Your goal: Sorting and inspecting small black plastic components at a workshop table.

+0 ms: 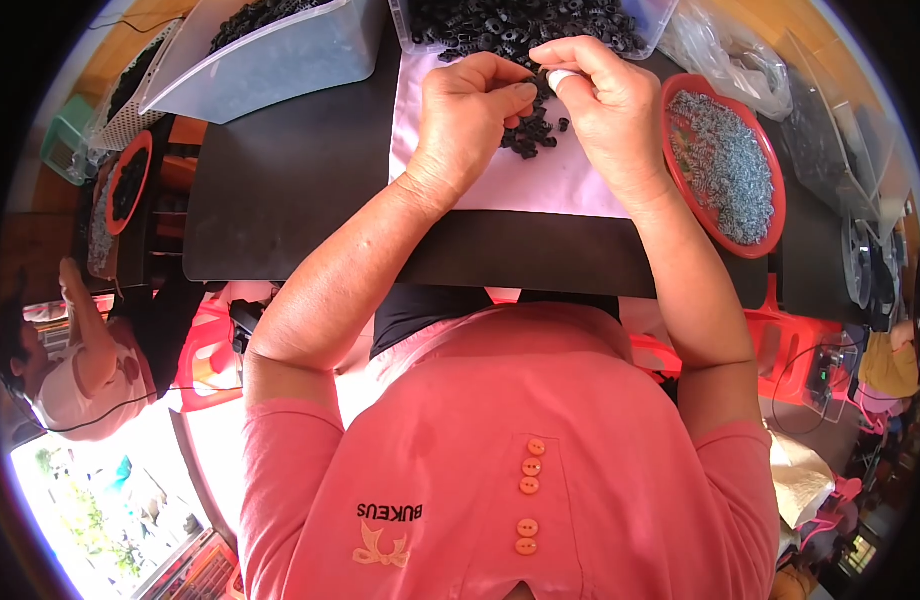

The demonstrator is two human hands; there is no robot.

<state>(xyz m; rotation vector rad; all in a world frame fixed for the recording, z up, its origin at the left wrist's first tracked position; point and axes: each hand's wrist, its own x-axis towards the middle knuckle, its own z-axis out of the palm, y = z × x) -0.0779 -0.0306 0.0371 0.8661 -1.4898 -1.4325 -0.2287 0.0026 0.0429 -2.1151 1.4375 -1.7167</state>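
Both my hands meet over a pink cloth (540, 190) on the dark table, near a small pile of black plastic parts (528, 138). My left hand (472, 105) is closed, thumb and forefinger pinched together around something too small to make out. My right hand (612, 105) is pinched as well, its fingertips close to the left ones, with a white wrap on the thumb. What it grips is hidden. Beyond my hands stands a clear bin (660, 22) full of the same black parts. To the right, a red basin (777, 190) holds many small metal springs (725, 165).
A large grey-blue bin (280, 80) with black parts stands at the far left of the table (290, 190). Clear plastic bags (730, 60) lie behind the red basin. Another person (90, 365) sits at the left, near an orange basin (130, 185). Red stools (780, 350) stand below the table.
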